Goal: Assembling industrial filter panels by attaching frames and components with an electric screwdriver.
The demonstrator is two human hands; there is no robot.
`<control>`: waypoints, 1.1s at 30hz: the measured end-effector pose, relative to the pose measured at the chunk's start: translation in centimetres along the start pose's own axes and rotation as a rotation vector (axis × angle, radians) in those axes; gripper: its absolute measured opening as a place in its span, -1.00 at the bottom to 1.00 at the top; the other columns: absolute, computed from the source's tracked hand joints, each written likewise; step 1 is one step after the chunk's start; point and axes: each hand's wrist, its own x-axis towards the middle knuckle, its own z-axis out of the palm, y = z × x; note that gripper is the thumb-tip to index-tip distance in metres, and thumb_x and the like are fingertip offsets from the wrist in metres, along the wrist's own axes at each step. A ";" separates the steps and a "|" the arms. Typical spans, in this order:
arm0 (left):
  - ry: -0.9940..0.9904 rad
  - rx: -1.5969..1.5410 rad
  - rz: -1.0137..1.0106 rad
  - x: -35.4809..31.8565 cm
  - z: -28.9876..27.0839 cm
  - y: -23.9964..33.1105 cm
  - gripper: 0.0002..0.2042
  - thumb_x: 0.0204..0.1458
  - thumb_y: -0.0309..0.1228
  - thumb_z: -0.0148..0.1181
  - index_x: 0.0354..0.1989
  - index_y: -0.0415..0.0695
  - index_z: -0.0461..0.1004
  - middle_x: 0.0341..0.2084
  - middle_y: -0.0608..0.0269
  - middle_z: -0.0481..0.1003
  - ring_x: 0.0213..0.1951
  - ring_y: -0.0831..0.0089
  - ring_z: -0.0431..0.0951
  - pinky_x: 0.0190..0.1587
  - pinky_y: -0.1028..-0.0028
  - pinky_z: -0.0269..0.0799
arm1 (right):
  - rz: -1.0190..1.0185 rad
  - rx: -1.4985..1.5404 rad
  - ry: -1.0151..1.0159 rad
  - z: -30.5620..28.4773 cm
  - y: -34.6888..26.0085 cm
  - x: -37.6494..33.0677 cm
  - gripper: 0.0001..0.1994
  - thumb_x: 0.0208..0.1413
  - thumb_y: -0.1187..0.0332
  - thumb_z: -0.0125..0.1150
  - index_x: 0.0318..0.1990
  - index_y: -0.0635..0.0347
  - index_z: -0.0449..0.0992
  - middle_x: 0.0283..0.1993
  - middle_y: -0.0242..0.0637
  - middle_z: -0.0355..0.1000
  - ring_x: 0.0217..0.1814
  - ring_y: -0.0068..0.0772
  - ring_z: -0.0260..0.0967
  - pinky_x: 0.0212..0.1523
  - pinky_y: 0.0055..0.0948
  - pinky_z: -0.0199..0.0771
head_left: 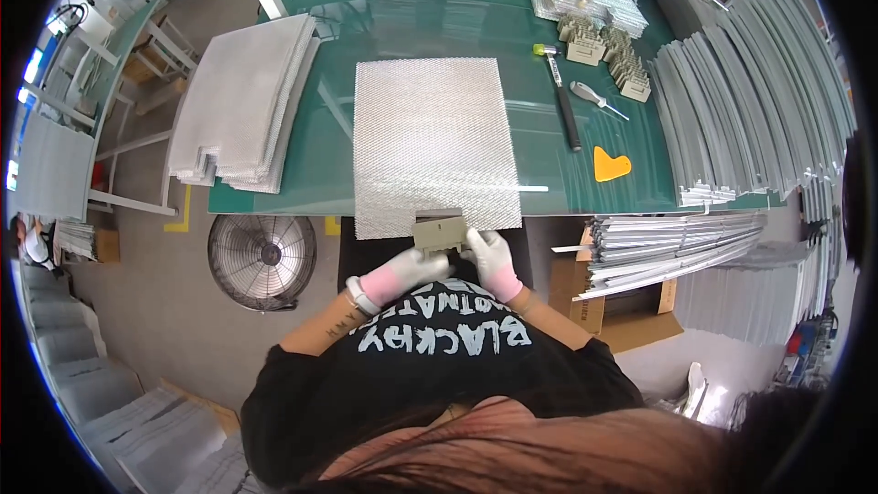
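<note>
Close to my body, at the table's front edge, I hold a small beige-grey block-like plastic piece (440, 233) with a notched lower side. My left hand (409, 273), in a white and pink glove, is closed on its lower left. My right hand (492, 259), gloved alike, grips its right end. Some fingertips are hidden behind the piece. Just beyond it a silvery mesh sheet (434, 128) lies flat, its near edge overhanging the table. Similar beige pieces (585, 41) stand in rows at the back right.
On the green table (329, 165) lie a mallet (562, 96), a screwdriver (594, 94) and an orange scraper (611, 165). Mesh sheets (242, 82) are stacked at left; metal-edged panels (750, 101) stand at right. A floor fan (265, 252) is below left, an open carton (640, 316) below right.
</note>
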 end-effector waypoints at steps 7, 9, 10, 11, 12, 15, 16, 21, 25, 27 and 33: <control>0.101 1.290 0.589 2.9 -0.5 14.3 -0.51 0.05 -0.10 0.22 0.11 -0.08 0.49 0.01 0.05 0.52 0.07 0.18 0.51 0.15 0.20 0.38 | -0.068 -0.074 -0.309 2.0 0.4 -0.1 -0.56 0.41 0.14 -0.27 -0.19 0.32 0.46 -0.36 -0.25 0.51 -0.45 -0.48 0.41 -0.35 -0.47 0.45; 0.127 1.786 0.754 6.5 -1.0 14.9 -0.40 0.02 -0.01 0.22 0.22 -0.04 0.40 0.25 -0.02 0.31 0.32 -0.02 0.20 0.35 -0.01 0.03 | -0.103 0.101 -0.117 2.3 -0.7 -0.6 -0.58 0.41 0.15 -0.26 -0.20 0.31 0.46 -0.38 -0.25 0.52 -0.47 -0.50 0.40 -0.39 -0.49 0.43; 0.092 1.794 0.773 8.2 -1.5 13.4 -0.36 0.02 0.03 0.20 0.26 0.00 0.35 0.30 -0.04 0.21 0.35 -0.09 0.11 0.37 -0.08 -0.09 | -0.106 0.134 -0.054 1.3 0.2 -0.3 -0.63 0.37 0.17 -0.21 -0.12 0.30 0.43 -0.29 -0.27 0.47 -0.39 -0.53 0.38 -0.38 -0.50 0.41; 0.034 1.801 0.798 9.8 -1.5 12.6 -0.33 0.02 0.07 0.19 0.30 0.04 0.30 0.35 -0.07 0.12 0.38 -0.16 0.01 0.38 -0.15 -0.21 | -0.256 -0.008 0.109 0.5 1.2 -0.2 -0.64 0.36 0.22 -0.24 -0.14 0.31 0.45 -0.33 -0.29 0.47 -0.38 -0.50 0.40 -0.38 -0.51 0.41; 0.052 1.818 0.758 9.6 0.5 12.2 -0.33 0.03 0.08 0.17 0.32 0.09 0.28 0.35 -0.10 0.11 0.37 -0.19 0.03 0.38 -0.17 -0.20 | -0.310 0.075 0.251 0.1 1.4 -0.9 -0.64 0.35 0.24 -0.26 -0.15 0.31 0.46 -0.33 -0.28 0.48 -0.37 -0.49 0.41 -0.37 -0.48 0.42; 0.178 1.821 0.654 8.6 4.9 9.3 -0.36 0.06 0.07 0.13 0.34 0.18 0.25 0.31 -0.14 0.15 0.35 -0.25 0.05 0.37 -0.20 -0.19 | -0.572 -0.605 0.376 -2.9 0.7 -1.6 -0.69 0.38 0.31 -0.17 -0.12 0.29 0.51 -0.24 -0.43 0.49 -0.27 -0.64 0.38 -0.27 -0.52 0.41; 0.199 1.810 0.649 8.5 5.5 9.0 -0.38 0.08 0.03 0.12 0.33 0.15 0.25 0.31 -0.15 0.16 0.34 -0.26 0.05 0.36 -0.20 -0.18 | -0.468 -0.299 0.339 -3.5 1.2 -1.0 -0.71 0.38 0.30 -0.13 -0.13 0.27 0.52 -0.24 -0.46 0.48 -0.27 -0.67 0.36 -0.25 -0.54 0.42; 0.191 1.739 0.700 7.5 5.7 8.6 -0.45 0.13 -0.12 0.08 0.32 0.05 0.26 0.28 -0.19 0.17 0.32 -0.29 0.07 0.35 -0.22 -0.16 | -0.249 0.344 0.219 -3.8 -0.3 -0.8 -0.75 0.37 0.27 -0.02 -0.13 0.24 0.53 -0.24 -0.48 0.47 -0.25 -0.72 0.34 -0.21 -0.60 0.41; 0.185 1.713 0.737 7.1 5.8 8.4 -0.47 0.11 -0.21 0.11 0.28 -0.01 0.30 0.24 -0.19 0.22 0.28 -0.28 0.11 0.33 -0.21 -0.13 | -0.245 0.421 0.363 -2.4 -0.6 -1.4 -0.77 0.35 0.31 0.02 -0.13 0.27 0.53 -0.24 -0.46 0.48 -0.25 -0.70 0.36 -0.20 -0.59 0.43; 0.194 1.725 0.728 7.1 6.0 8.3 -0.48 0.10 -0.22 0.12 0.27 0.00 0.31 0.23 -0.18 0.22 0.28 -0.26 0.12 0.33 -0.19 -0.12 | -0.254 0.254 0.326 -2.8 -0.2 -1.3 -0.80 0.32 0.35 0.06 -0.12 0.30 0.52 -0.23 -0.45 0.48 -0.24 -0.68 0.38 -0.20 -0.58 0.45; 0.178 1.729 0.702 7.0 6.1 8.5 -0.50 0.09 -0.23 0.12 0.25 0.04 0.33 0.24 -0.16 0.21 0.29 -0.26 0.10 0.34 -0.20 -0.13 | -0.249 0.269 0.374 -2.3 0.1 -1.0 -0.82 0.28 0.37 0.13 -0.12 0.31 0.52 -0.24 -0.44 0.49 -0.25 -0.68 0.40 -0.23 -0.57 0.47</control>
